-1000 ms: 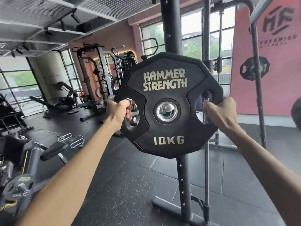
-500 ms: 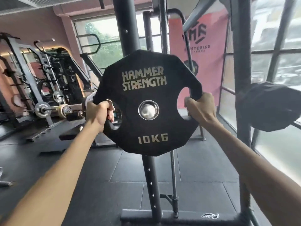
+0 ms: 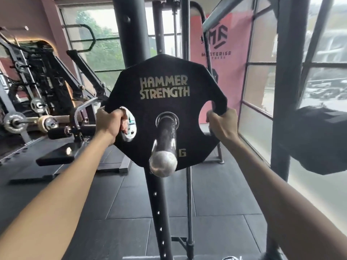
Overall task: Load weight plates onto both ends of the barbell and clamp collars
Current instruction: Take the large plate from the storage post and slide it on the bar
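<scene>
A black 10 kg weight plate (image 3: 165, 76) marked HAMMER STRENGTH hangs upright in front of me. The chrome barbell sleeve (image 3: 165, 147) passes through its centre hole and points toward me, its rounded end covering part of the weight marking. My left hand (image 3: 110, 124) grips the plate through its left handle cut-out. My right hand (image 3: 222, 124) grips the right cut-out edge. No collar is visible on the sleeve.
A black rack upright (image 3: 159, 212) with holes stands behind the plate, with a thin chrome rod (image 3: 189, 203) beside it. Another black plate (image 3: 317, 139) sticks out at the right by a dark post (image 3: 285, 91). Gym machines (image 3: 37, 102) fill the left; windows lie right.
The plate has gone onto the barbell sleeve, which now sticks out through its centre hole. Both hands keep their grips. My view has swung right and closer.
</scene>
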